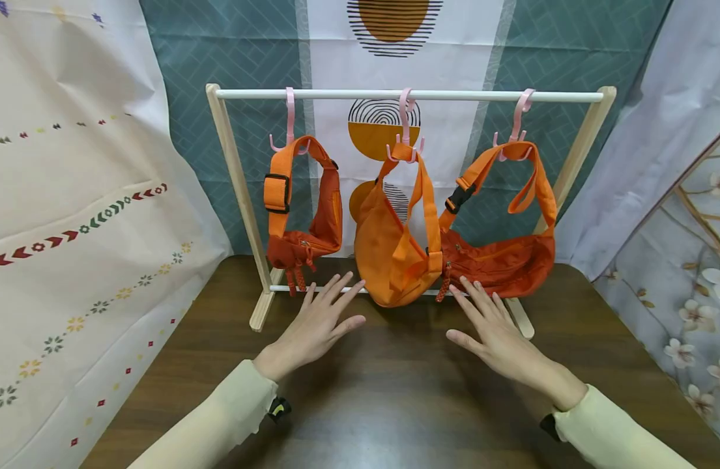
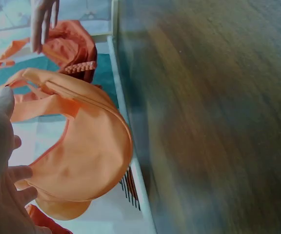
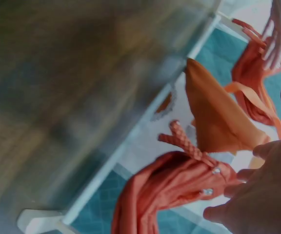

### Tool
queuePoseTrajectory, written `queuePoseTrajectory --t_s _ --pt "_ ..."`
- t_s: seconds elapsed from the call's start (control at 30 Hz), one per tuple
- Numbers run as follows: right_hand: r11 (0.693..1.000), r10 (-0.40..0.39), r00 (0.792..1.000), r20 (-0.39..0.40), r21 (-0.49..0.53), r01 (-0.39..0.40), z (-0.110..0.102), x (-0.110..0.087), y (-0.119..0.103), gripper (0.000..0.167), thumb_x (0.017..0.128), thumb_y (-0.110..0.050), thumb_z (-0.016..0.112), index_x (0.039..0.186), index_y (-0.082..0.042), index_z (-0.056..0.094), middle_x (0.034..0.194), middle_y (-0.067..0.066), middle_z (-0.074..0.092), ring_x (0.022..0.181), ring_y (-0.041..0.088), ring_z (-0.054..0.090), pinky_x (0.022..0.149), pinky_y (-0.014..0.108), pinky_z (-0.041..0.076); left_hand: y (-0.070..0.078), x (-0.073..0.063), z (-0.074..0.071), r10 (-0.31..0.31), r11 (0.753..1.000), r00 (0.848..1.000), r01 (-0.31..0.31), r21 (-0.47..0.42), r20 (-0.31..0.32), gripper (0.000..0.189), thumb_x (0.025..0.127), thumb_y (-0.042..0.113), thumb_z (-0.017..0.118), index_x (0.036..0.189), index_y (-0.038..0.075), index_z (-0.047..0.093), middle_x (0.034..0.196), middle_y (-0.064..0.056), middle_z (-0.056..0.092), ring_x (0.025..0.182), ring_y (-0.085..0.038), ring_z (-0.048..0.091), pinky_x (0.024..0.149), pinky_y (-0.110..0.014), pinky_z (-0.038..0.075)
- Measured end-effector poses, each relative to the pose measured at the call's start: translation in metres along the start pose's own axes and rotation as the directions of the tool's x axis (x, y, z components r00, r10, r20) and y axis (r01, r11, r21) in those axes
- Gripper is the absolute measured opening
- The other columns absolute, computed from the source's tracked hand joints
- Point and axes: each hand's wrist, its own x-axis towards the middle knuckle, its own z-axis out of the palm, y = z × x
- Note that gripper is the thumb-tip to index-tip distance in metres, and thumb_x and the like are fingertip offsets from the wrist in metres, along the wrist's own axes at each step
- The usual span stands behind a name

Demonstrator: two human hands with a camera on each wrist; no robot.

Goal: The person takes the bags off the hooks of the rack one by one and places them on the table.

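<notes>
Three shoulder bags hang by their straps from pink hooks on a rack. On the left is a dark orange bag (image 1: pixel 327 221) with a wide strap and black slider. A brighter orange bag (image 1: pixel 383 244) hangs in the middle. The right-hand bag (image 1: pixel 500 264) is red-orange with a black buckle and a braided zip pull. My left hand (image 1: pixel 318 326), fingers spread and straight, is in front of the rack between the left and middle bags, holding nothing. My right hand (image 1: pixel 494 332), also spread and holding nothing, is in front of the right-hand bag.
The rack has a white top rod (image 1: pixel 348 95), a lower rod and wooden side posts (image 1: pixel 239 189), standing on a dark wooden table (image 1: pixel 389 404). Pink hooks (image 1: pixel 405 117) hang from the top rod. Patterned cloths (image 1: pixel 254 58) cover the back and sides.
</notes>
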Motion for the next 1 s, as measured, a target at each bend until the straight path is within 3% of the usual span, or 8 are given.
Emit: queuePoseTrajectory --t_s 0.3,0.5,0.73,1.0 --pt "0.998 -0.048 0.995 -0.091 0.025 0.051 -0.015 0.015 -0.006 0.083 0.103 -0.038 0.066 0.168 -0.016 0.02 0.175 0.009 0.006 0.159 0.041 0.004 0.125 0.06 0.002 -0.001 0.008 -0.011 0.026 0.999 0.998 -0.028 -0.034 -0.058 0.067 0.108 0.055 0.045 0.167 0.03 0.025 0.173 0.001 0.017 0.16 -0.026 0.013 0.124 -0.064 0.008" --pt "0.993 -0.088 0.985 -0.147 0.066 0.098 -0.027 0.027 -0.013 0.081 0.105 -0.037 0.063 0.169 -0.022 0.016 0.174 0.008 0.008 0.16 0.038 0.003 0.125 0.061 0.003 -0.001 0.016 -0.023 0.078 0.996 0.986 -0.083 -0.029 -0.148 0.066 0.108 0.053 0.047 0.166 0.027 0.029 0.171 -0.004 0.023 0.157 -0.029 0.021 0.122 -0.066 0.013" --pt "0.973 -0.064 0.988 -0.14 0.21 0.092 -0.04 0.043 -0.025 0.082 0.105 -0.033 0.064 0.169 -0.028 0.012 0.175 -0.007 0.0 0.16 0.027 -0.004 0.118 0.074 0.014 0.001 0.028 -0.035 0.108 0.991 0.969 -0.122 -0.049 -0.223 0.065 0.109 0.053 0.045 0.165 0.024 0.032 0.171 -0.004 0.026 0.157 -0.03 0.022 0.124 -0.063 0.014" --pt "0.952 -0.119 0.982 -0.144 0.265 0.155 -0.051 0.055 -0.039 0.079 0.108 -0.032 0.059 0.169 -0.025 0.01 0.174 -0.009 -0.003 0.159 0.026 0.01 0.117 0.069 0.024 0.004 0.038 -0.05 0.101 0.989 0.961 -0.125 -0.08 -0.257 0.065 0.109 0.054 0.044 0.165 0.024 0.032 0.171 -0.006 0.025 0.156 -0.03 0.024 0.124 -0.062 0.015"
